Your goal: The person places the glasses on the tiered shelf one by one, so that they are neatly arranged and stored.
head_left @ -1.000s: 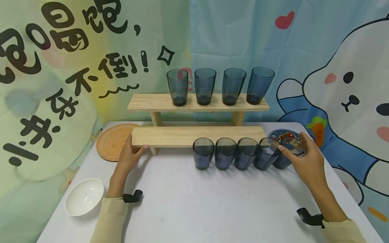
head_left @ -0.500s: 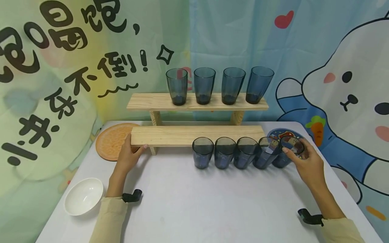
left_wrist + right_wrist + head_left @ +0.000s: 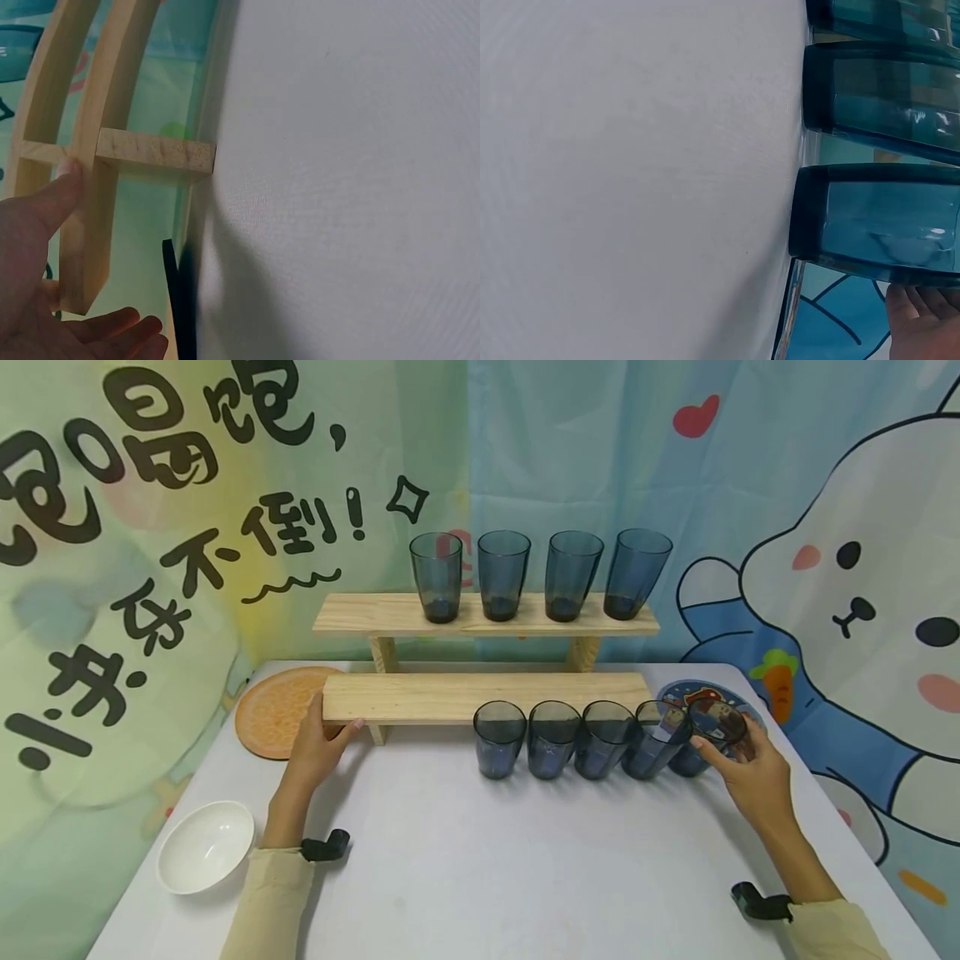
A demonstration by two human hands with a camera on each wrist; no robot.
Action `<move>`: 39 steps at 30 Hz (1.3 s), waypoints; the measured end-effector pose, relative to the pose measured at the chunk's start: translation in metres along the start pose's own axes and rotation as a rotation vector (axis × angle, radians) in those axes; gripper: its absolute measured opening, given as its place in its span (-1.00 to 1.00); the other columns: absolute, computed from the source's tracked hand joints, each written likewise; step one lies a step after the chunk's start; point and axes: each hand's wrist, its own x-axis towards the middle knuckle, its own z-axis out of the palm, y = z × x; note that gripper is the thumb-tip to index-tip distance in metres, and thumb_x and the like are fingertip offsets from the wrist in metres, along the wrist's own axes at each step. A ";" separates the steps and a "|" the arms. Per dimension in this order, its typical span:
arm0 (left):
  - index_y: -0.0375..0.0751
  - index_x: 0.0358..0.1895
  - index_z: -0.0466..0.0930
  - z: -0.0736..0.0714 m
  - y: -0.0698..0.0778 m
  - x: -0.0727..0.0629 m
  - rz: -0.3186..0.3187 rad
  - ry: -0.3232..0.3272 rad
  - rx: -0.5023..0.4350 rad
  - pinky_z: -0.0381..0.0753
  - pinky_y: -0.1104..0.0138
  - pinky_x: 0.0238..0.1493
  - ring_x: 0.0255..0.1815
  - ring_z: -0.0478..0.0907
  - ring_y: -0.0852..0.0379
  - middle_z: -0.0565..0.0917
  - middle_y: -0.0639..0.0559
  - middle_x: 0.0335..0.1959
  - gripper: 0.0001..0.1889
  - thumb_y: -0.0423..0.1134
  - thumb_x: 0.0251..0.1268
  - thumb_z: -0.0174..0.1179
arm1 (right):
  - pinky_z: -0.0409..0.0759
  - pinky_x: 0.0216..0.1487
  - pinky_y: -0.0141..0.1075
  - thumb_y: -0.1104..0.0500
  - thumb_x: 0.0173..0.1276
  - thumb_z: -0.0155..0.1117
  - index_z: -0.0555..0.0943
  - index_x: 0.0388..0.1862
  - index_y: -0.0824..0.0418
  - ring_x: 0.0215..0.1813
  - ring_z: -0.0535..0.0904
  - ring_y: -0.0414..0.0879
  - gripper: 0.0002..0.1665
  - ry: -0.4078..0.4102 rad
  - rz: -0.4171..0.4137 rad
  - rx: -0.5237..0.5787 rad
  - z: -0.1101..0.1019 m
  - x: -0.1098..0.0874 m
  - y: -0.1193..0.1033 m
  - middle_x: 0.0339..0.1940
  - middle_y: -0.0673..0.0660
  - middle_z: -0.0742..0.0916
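"Right hand [image 3: 753, 777] first: how is it set?"

"Grasping the rightmost front glass [image 3: 881, 221], which stands on the surface [image 3: 487, 860]. It reaches in on a slant, thumb to the near side, and the right wrist view shows fingertips against the wall, above the base."

"How would you handle that well?"

"With light, even pressure. The next glass [image 3: 654, 743] stands just beside it, so a hard sideways nudge could set one knocking into another. Any shift, I'd say, is best done flat, base level, because smooth walls may slip."

"And the left hand [image 3: 318, 747]?"

"Pinching the left end of the lower shelf [image 3: 420, 697], thumb on its front edge, some fingers loose beyond the end. It looks like a brace. I'd go gently there: four glasses [image 3: 504, 575] stand on the upper shelf [image 3: 352, 612], and a jolt might rock them."

"Farther out?"

"A blue mat [image 3: 682, 687] behind the held glass; over left, an orange mat [image 3: 273, 714] and a white bowl [image 3: 206, 847]."
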 end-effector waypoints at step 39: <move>-0.41 0.70 -0.25 0.000 0.000 -0.002 0.026 0.010 -0.012 0.08 -0.22 0.63 0.67 0.06 -0.43 0.08 -0.53 0.64 -0.01 -0.05 0.59 0.24 | 0.56 0.43 -0.11 -0.18 0.42 0.49 0.35 0.64 0.14 0.46 0.55 0.18 -0.05 -0.246 -0.274 0.128 0.028 0.037 -0.204 0.40 0.28 0.64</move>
